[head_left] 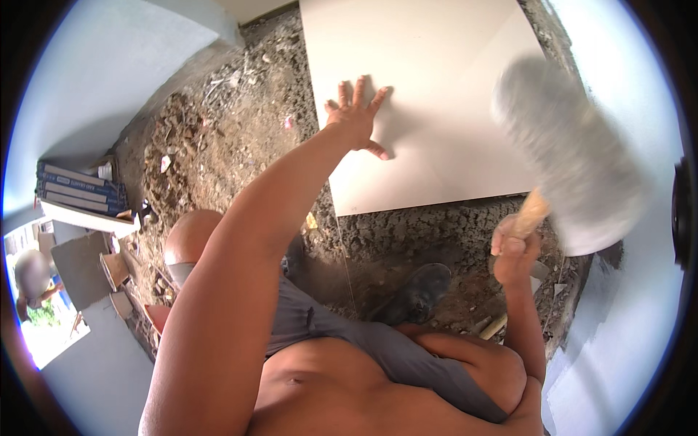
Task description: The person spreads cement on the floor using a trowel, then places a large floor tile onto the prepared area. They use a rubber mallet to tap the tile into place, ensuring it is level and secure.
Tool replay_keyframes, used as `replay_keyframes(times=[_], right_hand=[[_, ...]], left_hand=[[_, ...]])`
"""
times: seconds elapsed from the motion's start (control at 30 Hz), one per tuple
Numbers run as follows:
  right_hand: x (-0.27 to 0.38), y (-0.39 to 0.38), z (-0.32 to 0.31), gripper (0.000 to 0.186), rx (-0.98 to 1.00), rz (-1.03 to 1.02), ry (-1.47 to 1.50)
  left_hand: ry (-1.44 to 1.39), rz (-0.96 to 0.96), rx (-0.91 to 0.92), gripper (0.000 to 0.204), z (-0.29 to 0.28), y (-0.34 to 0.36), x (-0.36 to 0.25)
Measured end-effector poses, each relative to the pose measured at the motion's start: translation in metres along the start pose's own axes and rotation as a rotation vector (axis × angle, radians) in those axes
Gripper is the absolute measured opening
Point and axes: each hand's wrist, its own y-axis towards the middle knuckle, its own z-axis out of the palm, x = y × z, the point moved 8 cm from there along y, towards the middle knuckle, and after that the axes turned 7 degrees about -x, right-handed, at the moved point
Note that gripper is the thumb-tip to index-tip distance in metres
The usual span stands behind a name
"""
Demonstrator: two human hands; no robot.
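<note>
A large, pale square tile (pixel 436 65) lies on a rough grey mortar bed (pixel 429 229) in front of me. My left hand (pixel 355 125) rests on it near its left edge, palm down with fingers spread. My right hand (pixel 515 251) is closed around the wooden handle of a mallet (pixel 574 145). Smeared by motion, the mallet's thick, grey-white head is over the right part of the tile in the picture. I cannot tell whether it touches the tile.
Loose rubble (pixel 189 138) covers the ground to the left. Blue-and-white boxes (pixel 80 192) are stacked at the far left, near an opening where another person (pixel 33 280) appears. A thin string (pixel 346 258) runs below the tile's corner. A pale blue wall (pixel 640 312) stands close on the right.
</note>
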Motion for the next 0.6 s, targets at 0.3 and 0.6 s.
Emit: replay_keyframes(times=[0.3,0.6], right_hand=[[0.012,0.021,0.007,0.046,0.162,0.226,-0.054],[-0.085,-0.007,-0.004,0.04,0.179,0.382,-0.228]], left_hand=[[0.004,-0.008,0.017,0.148,0.007,-0.006,0.004],[0.004,0.022,0.006,0.147,0.001,-0.001,-0.002]])
